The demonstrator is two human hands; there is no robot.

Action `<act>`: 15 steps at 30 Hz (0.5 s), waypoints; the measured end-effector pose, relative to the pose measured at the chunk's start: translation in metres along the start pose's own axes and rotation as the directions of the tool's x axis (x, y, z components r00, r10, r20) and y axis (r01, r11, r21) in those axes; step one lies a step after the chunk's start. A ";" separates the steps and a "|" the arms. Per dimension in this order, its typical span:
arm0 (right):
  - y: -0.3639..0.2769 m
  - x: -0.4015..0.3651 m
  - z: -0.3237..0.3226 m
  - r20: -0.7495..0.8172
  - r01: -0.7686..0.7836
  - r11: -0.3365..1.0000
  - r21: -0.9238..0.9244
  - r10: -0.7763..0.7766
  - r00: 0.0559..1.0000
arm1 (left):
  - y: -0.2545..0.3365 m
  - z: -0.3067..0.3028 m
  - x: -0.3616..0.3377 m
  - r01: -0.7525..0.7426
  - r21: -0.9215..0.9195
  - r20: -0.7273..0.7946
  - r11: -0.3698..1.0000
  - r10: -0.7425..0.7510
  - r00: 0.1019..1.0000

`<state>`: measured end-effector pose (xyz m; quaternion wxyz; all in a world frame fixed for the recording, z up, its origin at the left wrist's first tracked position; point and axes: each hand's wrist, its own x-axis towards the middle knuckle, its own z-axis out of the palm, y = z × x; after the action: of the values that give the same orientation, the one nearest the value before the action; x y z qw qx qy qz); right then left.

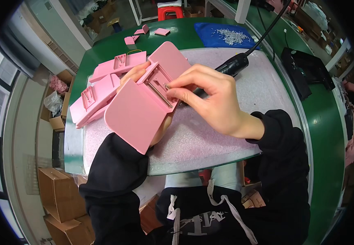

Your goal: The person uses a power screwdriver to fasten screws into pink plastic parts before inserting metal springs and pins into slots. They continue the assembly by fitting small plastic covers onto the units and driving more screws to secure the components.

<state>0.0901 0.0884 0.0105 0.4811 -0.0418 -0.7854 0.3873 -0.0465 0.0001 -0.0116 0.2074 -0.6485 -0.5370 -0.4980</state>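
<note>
A pink plastic part with two flat panels and a recessed middle is held up at a tilt over the padded mat. My left hand wraps it from behind, its fingers partly hidden by the panels. A thin metal rod lies along the recess. Over that recess my right hand pinches a small metallic piece at its fingertips, too small to name. Behind the right hand lies a black corded power tool, partly covered by it.
More pink parts lie to the left on the mat. Small pink pieces sit at the back of the green table. A blue cloth bears a pile of small metal pieces. A black tray stands right.
</note>
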 end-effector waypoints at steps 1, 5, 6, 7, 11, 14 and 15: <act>0.000 0.000 0.000 -0.001 -0.059 0.997 0.047 0.059 0.998 | 0.000 0.000 0.000 0.015 -0.008 0.005 1.000 -0.015 1.000; -0.002 -0.001 -0.001 0.017 -0.087 0.996 0.007 0.087 0.996 | 0.003 0.001 0.001 0.003 0.007 -0.003 1.000 -0.003 1.000; -0.005 0.000 -0.002 0.033 -0.077 0.997 -0.024 0.078 0.996 | 0.004 0.001 0.001 -0.017 0.023 -0.010 1.000 0.017 1.000; -0.007 0.001 -0.003 0.048 -0.066 0.996 -0.054 0.069 0.996 | 0.004 0.002 0.001 -0.023 0.039 -0.002 0.999 0.024 1.000; -0.010 -0.001 0.001 0.045 0.014 0.983 -0.184 -0.005 0.999 | 0.004 0.002 0.000 -0.058 0.093 -0.006 0.994 0.059 0.998; -0.010 0.001 0.004 0.034 0.014 0.979 -0.204 -0.007 0.999 | 0.003 0.005 0.000 -0.126 0.098 -0.045 0.987 0.131 0.990; -0.011 0.001 0.005 0.039 0.018 0.979 -0.202 -0.010 0.999 | 0.003 0.006 0.000 -0.154 0.095 -0.059 0.984 0.160 0.985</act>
<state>0.0883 0.0784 0.0172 0.4623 -0.0777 -0.8299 0.3026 -0.0416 0.0040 -0.0129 0.2927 -0.6620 -0.4989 -0.4767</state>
